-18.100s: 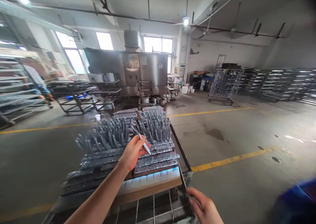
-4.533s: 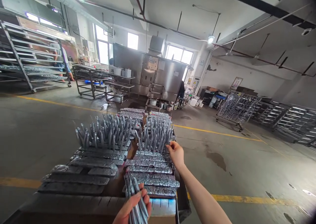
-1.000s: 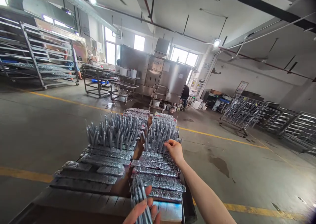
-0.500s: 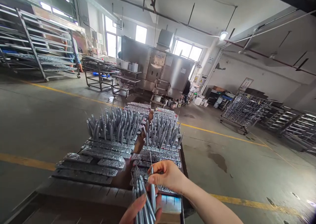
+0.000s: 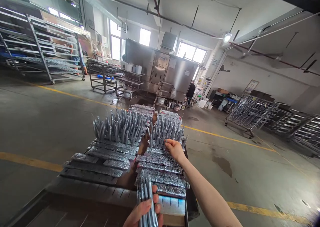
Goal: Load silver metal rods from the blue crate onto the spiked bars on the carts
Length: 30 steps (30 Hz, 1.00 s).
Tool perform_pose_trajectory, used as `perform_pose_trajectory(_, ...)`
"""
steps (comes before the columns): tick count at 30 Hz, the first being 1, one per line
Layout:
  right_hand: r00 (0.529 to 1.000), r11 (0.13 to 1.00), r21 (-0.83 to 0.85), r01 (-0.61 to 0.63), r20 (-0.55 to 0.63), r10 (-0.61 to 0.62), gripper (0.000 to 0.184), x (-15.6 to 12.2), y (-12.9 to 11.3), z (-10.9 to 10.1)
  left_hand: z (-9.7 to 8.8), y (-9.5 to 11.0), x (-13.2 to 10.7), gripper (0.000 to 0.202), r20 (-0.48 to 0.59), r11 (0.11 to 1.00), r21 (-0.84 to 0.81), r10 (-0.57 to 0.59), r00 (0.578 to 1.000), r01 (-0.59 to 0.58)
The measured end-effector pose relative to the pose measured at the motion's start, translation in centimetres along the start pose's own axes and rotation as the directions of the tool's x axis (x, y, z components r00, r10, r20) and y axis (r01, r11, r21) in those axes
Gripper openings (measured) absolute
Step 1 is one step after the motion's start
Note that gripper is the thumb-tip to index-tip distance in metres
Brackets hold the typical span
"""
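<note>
Near the bottom of the view, my left hand is wrapped round a bundle of slender silver pieces, which taper to thin wire tips pointing up and away. My right hand reaches forward to the front of the right-hand group of upright silver pieces. Its thumb and fingers are pinched together on one slender silver piece, mostly hidden by the fingers. Beneath that hand run rough, silver-crusted bars, laid crosswise in rows. To the left stands a second group of upright silver pieces.
More silver-coated bars lie on the left of the cart. A wheeled rack loaded with silver items stands right, a tall tray rack left. A large steel machine fills the back. People are near the left rack and machine.
My right hand has moved forward from the bundle with one silver piece, up to the upright group. My left hand keeps hold of the bundle, slightly lower. The view has shifted a little.
</note>
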State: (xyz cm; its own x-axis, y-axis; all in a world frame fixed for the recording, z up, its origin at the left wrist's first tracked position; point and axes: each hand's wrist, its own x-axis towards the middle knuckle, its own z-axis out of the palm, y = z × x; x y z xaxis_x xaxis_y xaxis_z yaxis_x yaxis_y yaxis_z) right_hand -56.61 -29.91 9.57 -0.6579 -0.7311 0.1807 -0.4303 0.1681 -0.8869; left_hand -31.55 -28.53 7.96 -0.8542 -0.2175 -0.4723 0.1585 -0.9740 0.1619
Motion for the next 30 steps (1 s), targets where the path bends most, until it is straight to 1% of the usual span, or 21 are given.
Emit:
perform_pose_trajectory(1,1.000,1.000,-0.026,0.005,-0.030,-0.006,0.020,0.2,0.0,0.1,-0.2,0.1,0.0,0.068,0.007,1.000,-0.014,-0.005,1.000,0.006)
perform_pose_trajectory(3,0.984,0.998,-0.051,0.035,-0.173,-0.043,0.020,0.3,-0.9,-0.3,-0.8,0.3,0.2,0.069,0.006,0.999,-0.044,-0.015,1.000,0.015)
perform_pose_trajectory(5,0.938,0.995,-0.017,0.103,-0.332,-0.102,0.024,0.1,-3.0,-1.4,-1.4,0.5,0.6,0.067,0.009,0.998,-0.060,-0.001,1.000,0.002)
perform_pose_trajectory(6,0.918,0.989,0.026,0.144,-0.376,-0.123,0.025,-0.3,-4.5,-2.1,-1.6,0.5,0.7,0.066,0.013,0.998,-0.065,0.014,1.000,-0.014)
perform_pose_trajectory(7,0.920,0.980,0.090,0.178,-0.369,-0.133,0.026,-0.9,-6.0,-2.8,-1.7,0.6,0.9,0.064,0.014,0.997,-0.072,0.030,0.999,-0.029)
perform_pose_trajectory(8,0.945,0.969,0.159,0.192,-0.298,-0.138,0.026,-1.6,-7.5,-3.2,-1.7,0.7,0.9,0.062,0.010,0.996,-0.078,0.041,0.999,-0.040)
perform_pose_trajectory(9,0.978,0.959,0.228,0.168,-0.157,-0.134,0.027,-2.7,-8.9,-3.5,-1.5,0.8,0.9,0.061,-0.003,0.996,-0.080,0.047,0.999,-0.047)
perform_pose_trajectory(10,0.994,0.949,0.298,0.099,0.023,-0.111,0.027,-3.9,-10.0,-3.5,-1.3,0.8,0.8,0.059,-0.026,0.996,-0.076,0.047,0.999,-0.049)
perform_pose_trajectory(11,0.977,0.936,0.353,-0.002,0.201,-0.073,0.028,-5.2,-10.8,-3.1,-1.0,0.9,0.6,0.058,-0.054,0.997,-0.065,0.043,0.998,-0.047)
perform_pose_trajectory(12,0.939,0.917,0.383,-0.108,0.343,-0.032,0.029,-6.5,-11.2,-2.5,-0.6,0.9,0.4,0.056,-0.083,0.998,-0.049,0.036,0.996,-0.041)
perform_pose_trajectory(13,0.893,0.894,0.397,-0.207,0.451,0.006,0.031,-7.8,-11.2,-1.8,-0.3,0.9,0.2,0.054,-0.106,0.999,-0.028,0.033,0.994,-0.036)
perform_pose_trajectory(15,0.820,0.851,0.400,-0.340,0.570,0.059,0.034,-9.9,-10.4,0.1,0.1,0.9,-0.1,0.051,-0.140,1.000,0.013,0.028,0.990,-0.026)
perform_pose_trajectory(16,0.800,0.839,0.395,-0.374,0.595,0.077,0.035,-10.7,-9.8,0.9,0.1,0.8,-0.1,0.048,-0.147,1.000,0.023,0.021,0.989,-0.018)
perform_pose_trajectory(18,0.787,0.836,0.377,-0.398,0.609,0.100,0.039,-11.5,-8.5,2.1,-0.2,0.5,0.2,0.042,-0.129,1.000,0.030,0.001,0.992,0.003)
perform_pose_trajectory(20,0.800,0.856,0.355,-0.376,0.591,0.106,0.041,-11.5,-7.6,2.3,-0.6,0.2,0.7,0.036,-0.078,0.999,0.038,-0.019,0.997,0.022)
perform_pose_trajectory(22,0.861,0.912,0.314,-0.263,0.503,0.075,0.039,-10.6,-6.7,1.7,-0.9,0.0,1.0,0.035,-0.015,0.999,0.035,-0.012,1.000,0.013)
perform_pose_trajectory(23,0.905,0.941,0.283,-0.185,0.423,0.050,0.038,-9.8,-6.3,1.1,-0.9,-0.1,1.0,0.037,0.008,1.000,0.026,-0.003,1.000,0.003)
perform_pose_trajectory(25,0.981,0.977,0.210,-0.047,0.196,0.006,0.035,-7.6,-5.3,0.0,-0.7,-0.1,0.7,0.040,0.029,1.000,-0.010,0.006,1.000,-0.006)
perform_pose_trajectory(27,1.000,0.988,0.155,-0.005,0.003,0.005,0.032,-4.9,-4.1,-0.7,-0.3,0.0,0.3,0.039,0.026,0.999,-0.035,-0.005,1.000,0.006)
perform_pose_trajectory(29,0.999,0.993,0.117,-0.011,-0.050,0.017,0.033,-2.3,-3.0,-0.5,-0.1,0.2,0.0,0.037,0.005,0.998,-0.059,-0.028,1.000,0.028)
perform_pose_trajectory(30,0.999,0.995,0.100,-0.014,-0.034,0.017,0.034,-1.2,-2.5,-0.1,0.0,0.2,-0.1,0.038,-0.010,0.997,-0.070,-0.036,0.999,0.035)
